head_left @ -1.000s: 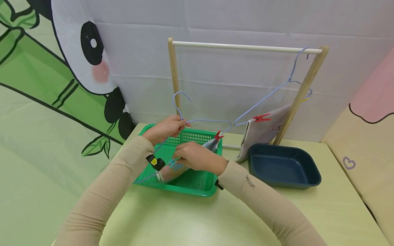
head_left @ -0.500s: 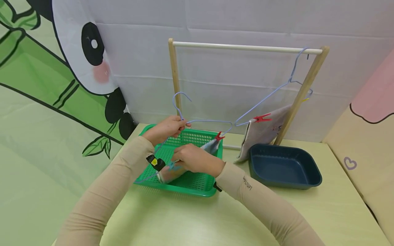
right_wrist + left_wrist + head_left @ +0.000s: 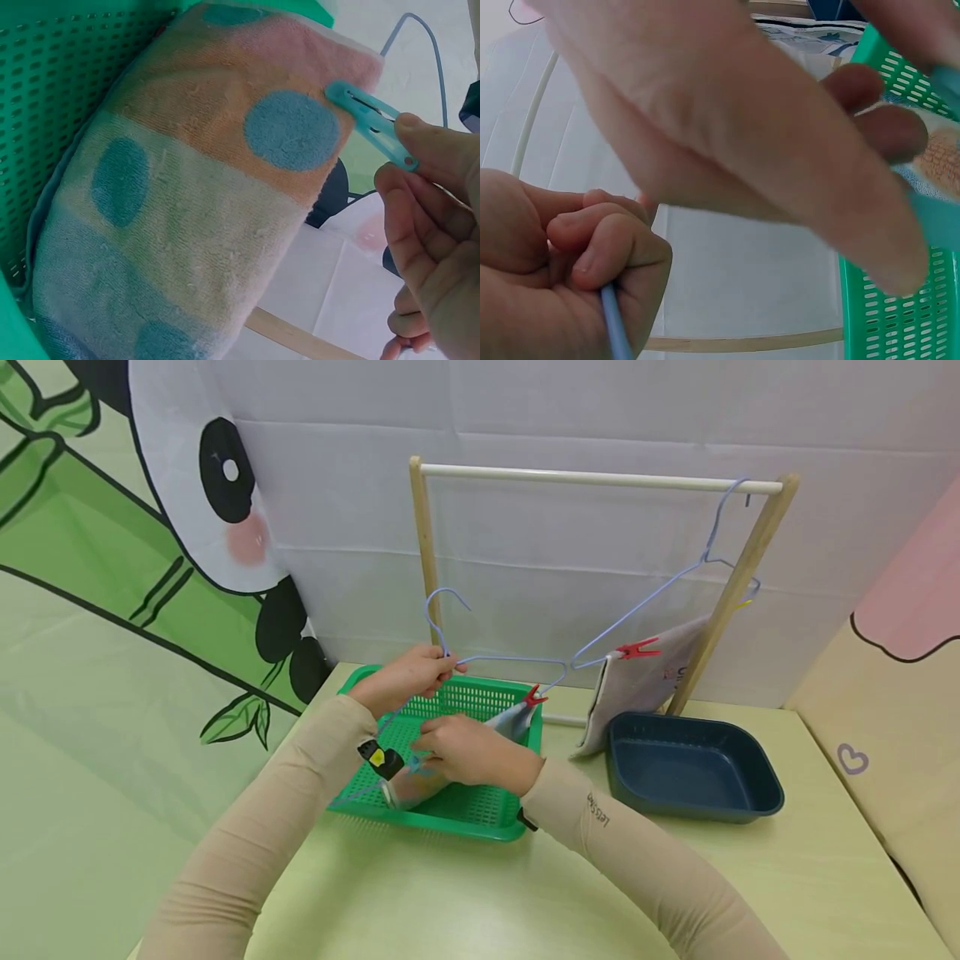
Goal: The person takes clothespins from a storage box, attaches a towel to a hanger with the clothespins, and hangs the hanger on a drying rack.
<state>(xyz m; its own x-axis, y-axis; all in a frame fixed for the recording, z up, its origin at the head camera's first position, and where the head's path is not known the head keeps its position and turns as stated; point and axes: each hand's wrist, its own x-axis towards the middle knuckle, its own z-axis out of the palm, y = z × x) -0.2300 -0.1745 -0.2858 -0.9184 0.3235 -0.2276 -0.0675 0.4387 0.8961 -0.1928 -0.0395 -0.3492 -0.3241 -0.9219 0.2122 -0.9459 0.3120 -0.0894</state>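
Note:
My left hand (image 3: 408, 678) grips a light blue wire hanger (image 3: 513, 657) just under its hook, which points up. Patterned terry towel (image 3: 202, 187) with coloured bands and blue dots hangs from the hanger's lower bar over the basket. One towel corner is fixed by a red clothespin (image 3: 533, 697). Near the other end my right hand (image 3: 472, 750) pinches a turquoise clothespin (image 3: 367, 120) between thumb and forefinger. In the right wrist view its tip overlaps the towel's edge. The left wrist view shows left fingers (image 3: 622, 247) curled round the hanger wire.
A green perforated basket (image 3: 480, 832) lies beneath both hands. Behind it stands a rack with a white bar (image 3: 600, 477). From it hangs another hanger (image 3: 637, 604) with a grey cloth (image 3: 652, 672) and red clothespin (image 3: 638, 648). A dark blue tub (image 3: 693, 768) stands right.
My right hand has shifted slightly left and down along the towel with the turquoise clothespin. The left hand and the hanger have barely moved.

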